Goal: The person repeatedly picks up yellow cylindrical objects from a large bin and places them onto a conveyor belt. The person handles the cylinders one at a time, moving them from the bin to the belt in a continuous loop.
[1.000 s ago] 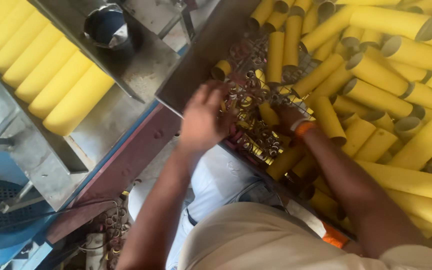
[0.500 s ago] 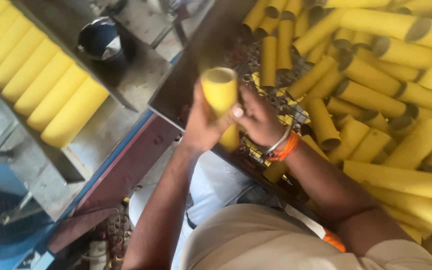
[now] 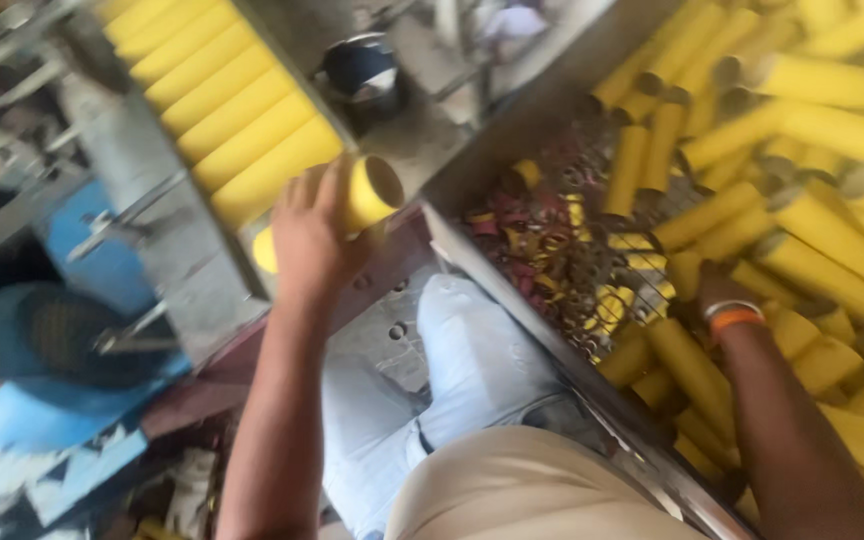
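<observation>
My left hand [image 3: 310, 232] grips a yellow cardboard tube [image 3: 367, 195] and holds it over the sloped metal tray, next to a row of yellow tubes [image 3: 232, 120] lying side by side there. My right hand [image 3: 707, 290], with an orange band at the wrist, reaches into a bin on the right heaped with several loose yellow tubes [image 3: 812, 190]. Its fingers are hidden among the tubes, so what they hold is unclear. The picture is blurred by motion.
A metal cup [image 3: 360, 72] stands on the grey surface behind the tray. Small red and yellow scraps [image 3: 542, 240] litter the bin's near corner. A blue machine part [image 3: 42, 350] sits low on the left. My knee in light trousers [image 3: 452, 350] is between tray and bin.
My left hand has carried the yellow tube from over the bin leftward to the row on the tray. My right hand has let go of it and dropped back into the bin.
</observation>
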